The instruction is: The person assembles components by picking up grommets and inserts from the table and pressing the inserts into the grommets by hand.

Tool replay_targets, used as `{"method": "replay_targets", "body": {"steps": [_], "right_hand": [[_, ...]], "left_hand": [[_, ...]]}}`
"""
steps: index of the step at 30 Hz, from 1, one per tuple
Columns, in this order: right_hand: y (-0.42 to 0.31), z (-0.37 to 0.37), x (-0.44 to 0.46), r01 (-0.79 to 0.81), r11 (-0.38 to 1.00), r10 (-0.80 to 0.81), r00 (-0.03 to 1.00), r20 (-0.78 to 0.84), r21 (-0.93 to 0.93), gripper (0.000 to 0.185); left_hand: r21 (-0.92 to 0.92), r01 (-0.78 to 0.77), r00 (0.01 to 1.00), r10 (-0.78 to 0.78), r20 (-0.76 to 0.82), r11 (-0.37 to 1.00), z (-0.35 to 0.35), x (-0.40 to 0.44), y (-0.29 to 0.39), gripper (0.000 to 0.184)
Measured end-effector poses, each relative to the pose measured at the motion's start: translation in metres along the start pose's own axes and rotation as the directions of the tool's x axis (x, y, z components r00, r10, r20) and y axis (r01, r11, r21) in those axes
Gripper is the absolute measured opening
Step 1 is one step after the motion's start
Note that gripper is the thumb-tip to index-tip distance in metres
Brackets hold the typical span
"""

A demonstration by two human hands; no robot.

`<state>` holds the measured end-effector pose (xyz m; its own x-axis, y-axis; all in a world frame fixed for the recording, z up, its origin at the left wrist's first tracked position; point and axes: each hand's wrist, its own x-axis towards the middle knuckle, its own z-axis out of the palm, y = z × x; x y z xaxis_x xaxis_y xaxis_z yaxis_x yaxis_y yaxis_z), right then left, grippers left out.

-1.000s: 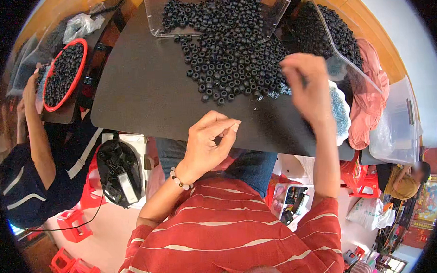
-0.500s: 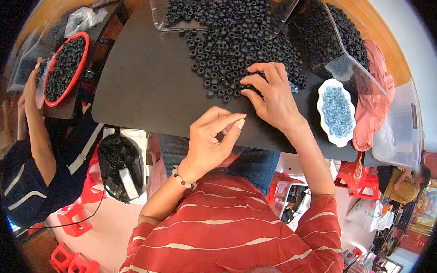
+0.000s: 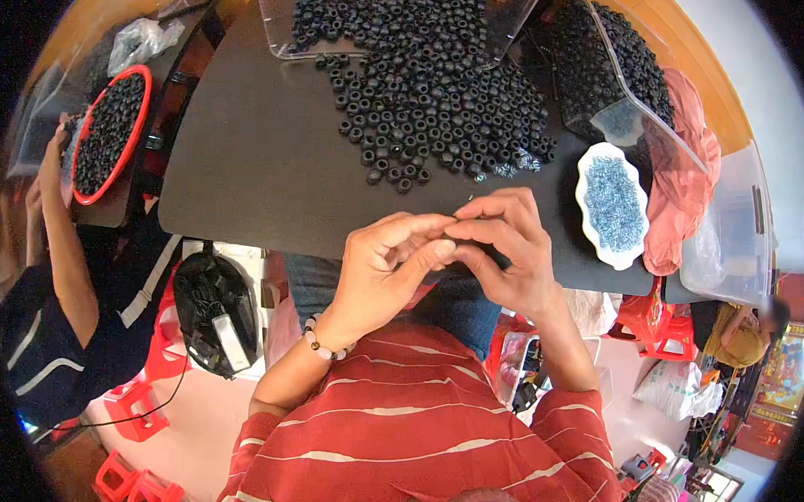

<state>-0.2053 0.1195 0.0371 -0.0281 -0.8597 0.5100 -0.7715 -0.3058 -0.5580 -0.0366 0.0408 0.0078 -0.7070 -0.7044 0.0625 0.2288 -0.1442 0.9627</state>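
Note:
Over the table's near edge my left hand (image 3: 387, 267) and my right hand (image 3: 514, 251) meet at the fingertips. Both are pinched closed around something small and dark, mostly hidden by the fingers. A beaded bracelet circles my left wrist. Just beyond the hands, black ring-like beads (image 3: 441, 108) are heaped on the dark table (image 3: 239, 159). A few small clear-blue pieces (image 3: 505, 169) lie at the heap's near right edge. Right of my right hand, a white scalloped dish (image 3: 584, 200) holds many such bluish pieces.
A clear bin (image 3: 311, 54) lies behind the heap, and another bin of black beads (image 3: 621, 62) stands right, beside pink cloth (image 3: 678, 170). At left, a co-worker's arm (image 3: 70, 254) reaches beside a red-rimmed basket (image 3: 141, 127). Red stools (image 3: 135, 411) stand on the floor.
My right hand went from the right side to the bead heap, then came back down to my left hand. Their fingertips now meet. My left hand has stayed nearly in place.

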Motion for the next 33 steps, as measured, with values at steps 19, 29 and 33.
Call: {"method": "replay_targets", "body": {"steps": [19,29,33], "right_hand": [[0.052,-0.01,0.011,-0.064,0.906,0.066,0.998,-0.01,-0.419,0.011],[0.049,-0.011,0.014,-0.164,0.965,0.146,0.984,-0.1,-0.205,0.007],[0.045,-0.015,0.011,-0.282,0.958,0.278,0.958,-0.063,-0.051,0.006]], "left_hand": [[0.455,-0.154,0.988,0.14,0.063,0.877,0.003,0.019,0.0,0.015],[0.604,-0.261,0.959,0.271,0.077,0.753,0.02,0.054,0.0,0.017],[0.667,-0.317,0.936,0.337,0.103,0.675,0.023,0.057,-0.012,0.02]]}}
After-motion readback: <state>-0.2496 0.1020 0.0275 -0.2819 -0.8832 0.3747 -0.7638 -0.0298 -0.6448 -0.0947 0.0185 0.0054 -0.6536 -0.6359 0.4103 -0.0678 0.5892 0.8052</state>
